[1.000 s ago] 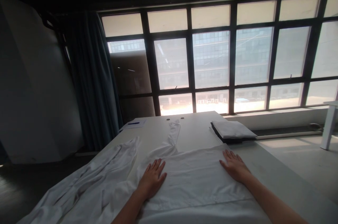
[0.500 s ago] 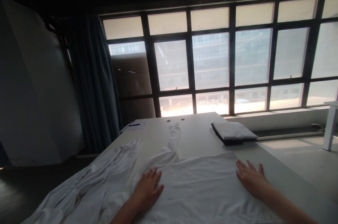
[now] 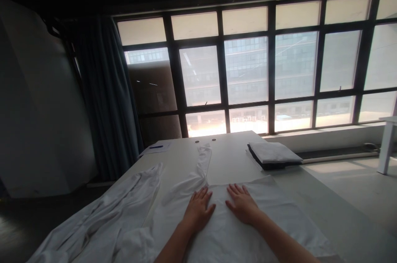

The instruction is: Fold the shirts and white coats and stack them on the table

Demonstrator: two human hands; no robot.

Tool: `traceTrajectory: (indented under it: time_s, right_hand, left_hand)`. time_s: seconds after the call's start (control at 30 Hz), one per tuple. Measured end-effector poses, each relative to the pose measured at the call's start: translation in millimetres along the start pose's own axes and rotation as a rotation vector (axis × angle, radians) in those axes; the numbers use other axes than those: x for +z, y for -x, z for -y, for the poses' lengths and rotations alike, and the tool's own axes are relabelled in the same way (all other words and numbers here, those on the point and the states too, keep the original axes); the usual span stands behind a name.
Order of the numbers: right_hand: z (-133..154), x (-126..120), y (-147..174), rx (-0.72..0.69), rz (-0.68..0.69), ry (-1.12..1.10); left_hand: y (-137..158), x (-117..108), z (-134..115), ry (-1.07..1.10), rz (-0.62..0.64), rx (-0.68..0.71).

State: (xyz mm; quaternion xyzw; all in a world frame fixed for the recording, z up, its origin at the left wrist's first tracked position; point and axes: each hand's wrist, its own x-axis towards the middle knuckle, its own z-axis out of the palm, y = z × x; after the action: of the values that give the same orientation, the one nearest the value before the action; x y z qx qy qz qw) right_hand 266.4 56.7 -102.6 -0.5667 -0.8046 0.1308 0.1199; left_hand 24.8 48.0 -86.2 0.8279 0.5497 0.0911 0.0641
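A white shirt [image 3: 279,209] lies spread on the white table [image 3: 231,159], one sleeve [image 3: 204,159] stretched toward the far end. Flat on the cloth rests my left hand [image 3: 198,208], fingers extended. Close to its right, my right hand [image 3: 242,203] also presses palm-down on the shirt, near its far edge, with fingers spread a little. Neither hand grasps anything. Left of the shirt, another crumpled white garment [image 3: 118,209] lies along the table's left side. The shirt's near end runs out of view under my forearms.
A folded stack of white and black cloth [image 3: 274,154] sits on the table's right edge. At the far left corner are paper and a dark pen [image 3: 156,147]. A blue curtain [image 3: 108,97] and a wide window stand beyond. Another white table's leg [image 3: 386,147] shows at right.
My right hand has slid left across the shirt from its right edge, toward my left hand. My left hand has moved a little to the right and forward.
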Motion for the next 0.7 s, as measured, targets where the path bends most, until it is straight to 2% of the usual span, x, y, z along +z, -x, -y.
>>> traceTrajectory:
  time_s: [0.2,0.3,0.37,0.47,0.6,0.7]
  right_hand:
    - [-113.7,-28.5,25.2,0.338,-0.048,0.204]
    - [-146.5,-36.5,35.1,0.443,-0.079,0.238]
    - [-155.1,-36.7,38.1,0.482,-0.106,0.261]
    - [-157.1,-33.4,39.1,0.508,-0.159,0.306]
    - [-151.3,-36.5,42.0,0.518,-0.205,0.366]
    - [-131.0,-45.4,45.0,0.532,-0.251,0.449]
  left_hand:
    - [20.4,-11.2,75.5,-0.088,-0.006,-0.18]
    - [28.5,-10.8,94.7,-0.115,-0.043,-0.265]
    - [32.0,-12.5,98.8,-0.11,-0.083,-0.279]
    - [36.7,-21.9,95.1,-0.085,-0.177,-0.229]
    - [45.2,-40.5,76.5,-0.051,-0.256,-0.023]
    - [50.8,-45.9,50.3,-0.029,-0.204,0.132]
